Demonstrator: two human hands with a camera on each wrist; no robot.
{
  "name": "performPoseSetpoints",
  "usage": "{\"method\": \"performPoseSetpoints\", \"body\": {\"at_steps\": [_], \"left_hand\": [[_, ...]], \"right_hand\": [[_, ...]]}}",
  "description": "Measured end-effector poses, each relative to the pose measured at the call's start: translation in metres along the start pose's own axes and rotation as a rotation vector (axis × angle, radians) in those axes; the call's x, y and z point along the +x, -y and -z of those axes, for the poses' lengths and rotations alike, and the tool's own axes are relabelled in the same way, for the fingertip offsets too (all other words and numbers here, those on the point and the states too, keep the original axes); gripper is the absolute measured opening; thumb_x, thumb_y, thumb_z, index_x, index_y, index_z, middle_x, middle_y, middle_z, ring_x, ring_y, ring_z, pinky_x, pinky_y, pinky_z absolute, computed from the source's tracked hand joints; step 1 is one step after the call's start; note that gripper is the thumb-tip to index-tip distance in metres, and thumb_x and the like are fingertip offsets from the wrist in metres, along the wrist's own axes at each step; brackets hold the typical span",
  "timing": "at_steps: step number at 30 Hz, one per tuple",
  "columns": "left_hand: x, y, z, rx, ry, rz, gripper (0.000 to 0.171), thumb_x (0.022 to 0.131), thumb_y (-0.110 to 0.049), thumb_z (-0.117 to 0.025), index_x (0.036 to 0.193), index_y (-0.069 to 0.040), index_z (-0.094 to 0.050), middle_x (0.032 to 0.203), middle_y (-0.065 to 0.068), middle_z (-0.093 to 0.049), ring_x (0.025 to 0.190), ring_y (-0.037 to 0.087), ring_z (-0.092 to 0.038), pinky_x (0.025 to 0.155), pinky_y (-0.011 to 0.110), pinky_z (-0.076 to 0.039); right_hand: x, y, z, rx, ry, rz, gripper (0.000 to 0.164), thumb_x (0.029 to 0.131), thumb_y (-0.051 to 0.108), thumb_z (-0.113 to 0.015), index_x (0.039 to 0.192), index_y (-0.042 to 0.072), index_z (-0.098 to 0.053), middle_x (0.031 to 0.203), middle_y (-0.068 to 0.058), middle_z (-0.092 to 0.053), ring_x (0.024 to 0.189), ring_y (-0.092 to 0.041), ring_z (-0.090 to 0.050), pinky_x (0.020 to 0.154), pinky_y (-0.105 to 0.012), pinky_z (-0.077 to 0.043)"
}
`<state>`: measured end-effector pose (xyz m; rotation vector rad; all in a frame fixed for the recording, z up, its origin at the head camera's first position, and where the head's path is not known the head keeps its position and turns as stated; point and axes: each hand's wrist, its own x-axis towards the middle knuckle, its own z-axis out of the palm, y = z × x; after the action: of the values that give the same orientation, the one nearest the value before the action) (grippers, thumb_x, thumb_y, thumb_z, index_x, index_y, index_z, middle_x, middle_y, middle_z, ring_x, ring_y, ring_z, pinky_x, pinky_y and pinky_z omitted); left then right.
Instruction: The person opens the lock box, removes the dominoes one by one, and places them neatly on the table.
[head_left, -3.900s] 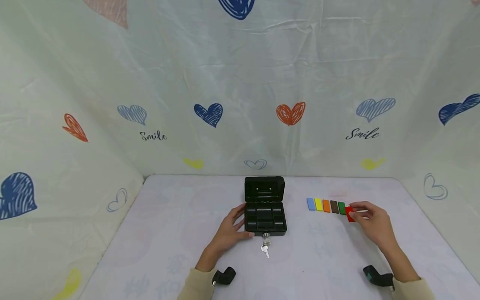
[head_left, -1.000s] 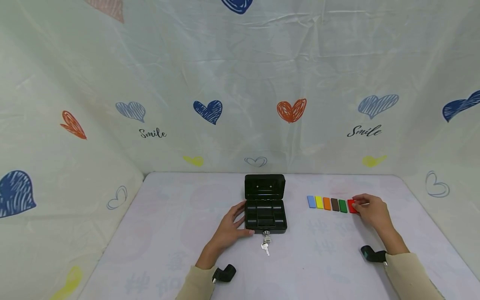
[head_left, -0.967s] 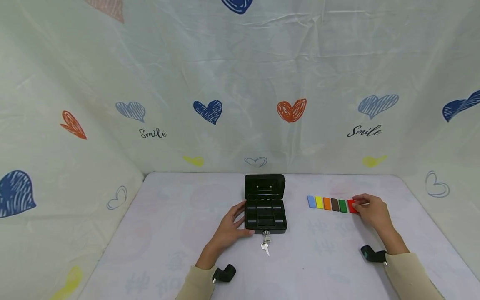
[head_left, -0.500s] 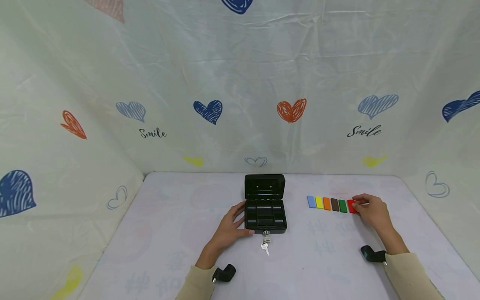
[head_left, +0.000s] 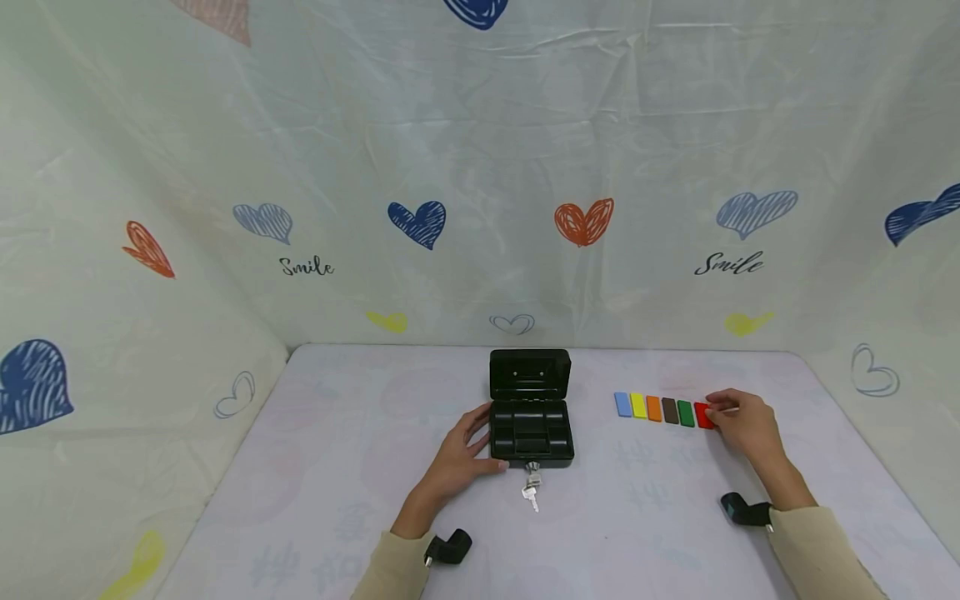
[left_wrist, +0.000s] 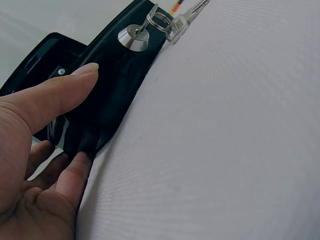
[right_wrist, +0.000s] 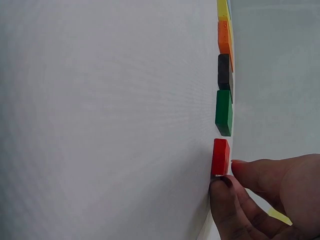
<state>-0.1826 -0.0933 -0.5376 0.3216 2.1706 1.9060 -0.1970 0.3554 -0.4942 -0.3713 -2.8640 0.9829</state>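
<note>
The black cash box (head_left: 504,457) stands on the table with its lid (head_left: 529,374) raised. My left hand (head_left: 455,457) holds its near left corner, thumb on the front face and fingers along the side. A key ring (left_wrist: 161,22) hangs from the front lock (left_wrist: 133,38), a key (head_left: 530,497) lying before it. To the right, a red block (right_wrist: 220,157) lies at the end of a row of flat coloured blocks. My right hand (head_left: 752,423) pinches its outer end between thumb and finger. Beside it is a green block (right_wrist: 224,113), a small gap between them.
Leftward the row goes on with a dark brown block (head_left: 670,410), an orange block (head_left: 654,409), a yellow block (head_left: 638,406) and a blue block (head_left: 623,405). A white cloth with printed hearts (head_left: 583,222) rises behind the table (head_left: 360,400).
Several seconds ago the red block was tilted against the green one in my right hand; now it lies flat in line. Over the last second it has shifted very slightly. My left hand stays put.
</note>
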Motion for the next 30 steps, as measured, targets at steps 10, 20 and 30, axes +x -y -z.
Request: {"method": "performPoseSetpoints", "body": {"at_steps": [10, 20, 30], "left_hand": [[-0.0007, -0.0011, 0.0001, -0.004, 0.005, 0.002, 0.101, 0.08, 0.008, -0.086, 0.164, -0.004, -0.032, 0.168, 0.023, -0.032, 0.155, 0.043, -0.033, 0.121, 0.04, -0.044], [-0.0016, 0.0008, -0.0004, -0.008, 0.001, 0.01, 0.1, 0.08, 0.008, -0.086, 0.163, -0.004, -0.033, 0.168, 0.024, -0.033, 0.155, 0.043, -0.034, 0.121, 0.042, -0.044], [-0.0011, -0.0014, 0.0, -0.004, 0.004, 0.007, 0.1, 0.08, 0.009, -0.086, 0.164, -0.003, -0.032, 0.168, 0.024, -0.032, 0.154, 0.045, -0.035, 0.12, 0.041, -0.045]], "right_hand": [[-0.0013, -0.0007, -0.0003, 0.01, 0.0, -0.001, 0.028, 0.099, -0.001, -0.066, 0.122, -0.017, -0.063, 0.111, -0.037, -0.066, 0.1, -0.05, -0.065, 0.08, -0.052, -0.066], [-0.0027, -0.0018, 0.0008, 0.016, 0.006, 0.017, 0.028, 0.096, -0.003, -0.068, 0.12, -0.017, -0.064, 0.11, -0.036, -0.066, 0.096, -0.048, -0.066, 0.078, -0.05, -0.065], [-0.0003, -0.0023, 0.0, 0.007, 0.006, 0.016, 0.028, 0.096, -0.004, -0.068, 0.12, -0.016, -0.065, 0.111, -0.036, -0.066, 0.098, -0.049, -0.066, 0.08, -0.053, -0.064]]}}
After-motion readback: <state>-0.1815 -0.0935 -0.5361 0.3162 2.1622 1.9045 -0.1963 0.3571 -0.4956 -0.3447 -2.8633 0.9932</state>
